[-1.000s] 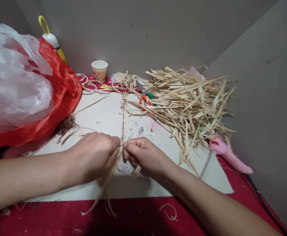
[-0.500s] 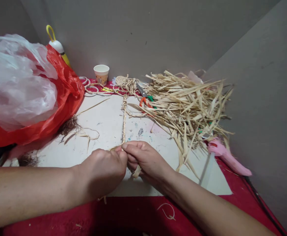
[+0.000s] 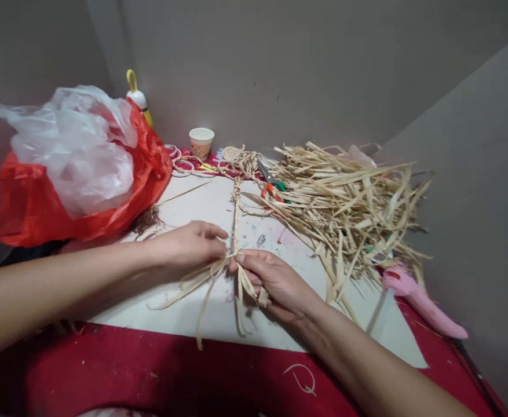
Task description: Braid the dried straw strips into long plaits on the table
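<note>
The end of the braid (image 3: 236,217) is pinched between thumb and forefinger of the right hand (image 3: 284,286), with loose strands (image 3: 212,278) hanging below. The left hand (image 3: 182,246) is held just beside it, fingers loosely extended and partly parted (whether a strand is touched by them cannot be told). The braid is stretched away from the hands over the white sheet (image 3: 127,313), which is laid on a red cloth (image 3: 149,365). To the right a heap of straw (image 3: 349,197) is piled, with scissors (image 3: 267,175) at its left edge and a pink glue gun (image 3: 427,307) near its lower right. At the back a cup (image 3: 201,145) is stood upright; to the left, a clear bag (image 3: 88,168) is bundled in a red bag (image 3: 28,202).
</note>
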Demonstrator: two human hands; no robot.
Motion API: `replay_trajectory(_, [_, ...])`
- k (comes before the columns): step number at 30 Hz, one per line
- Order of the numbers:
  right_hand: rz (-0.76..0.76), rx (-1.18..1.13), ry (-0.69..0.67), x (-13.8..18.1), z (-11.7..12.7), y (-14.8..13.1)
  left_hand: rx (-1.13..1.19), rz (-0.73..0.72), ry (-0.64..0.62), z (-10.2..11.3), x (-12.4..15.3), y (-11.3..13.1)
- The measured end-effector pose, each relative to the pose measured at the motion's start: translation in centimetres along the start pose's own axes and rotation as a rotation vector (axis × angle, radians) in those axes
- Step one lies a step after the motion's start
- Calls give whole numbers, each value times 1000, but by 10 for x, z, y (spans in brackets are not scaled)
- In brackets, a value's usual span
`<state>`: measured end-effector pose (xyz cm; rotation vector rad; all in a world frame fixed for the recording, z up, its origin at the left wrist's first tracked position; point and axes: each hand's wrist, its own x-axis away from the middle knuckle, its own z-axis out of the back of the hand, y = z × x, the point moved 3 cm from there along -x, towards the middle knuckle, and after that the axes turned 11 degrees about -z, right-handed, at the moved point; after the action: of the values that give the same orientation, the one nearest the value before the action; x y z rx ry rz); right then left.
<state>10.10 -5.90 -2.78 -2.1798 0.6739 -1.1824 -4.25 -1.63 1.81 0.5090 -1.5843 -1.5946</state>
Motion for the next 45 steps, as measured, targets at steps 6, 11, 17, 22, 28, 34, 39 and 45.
replay_trajectory(6, [-13,110,5,-2,6,0,243,53,-100,-26,-10,-20])
replay_trajectory(11, [-44,223,26,-1,11,-1,12,-72,-86,-21,-12,-17])
replay_trajectory(17, [-22,379,78,0,13,-1,-88,-114,-107,-20,-15,-22])
replay_trajectory(22, [163,671,173,2,11,-10,69,-33,-204,-22,-13,-26])
replay_trajectory(28, [251,905,257,8,6,-18,65,-102,-179,-23,-13,-24])
replay_trajectory(34, [312,1061,396,13,7,-25,32,-108,-44,-28,-6,-23])
replay_trajectory(39, [308,1184,465,16,2,-35,-8,-139,-42,-26,-4,-25])
replay_trajectory(45, [109,1263,385,37,-13,-52,-72,-160,-46,-22,-8,-35])
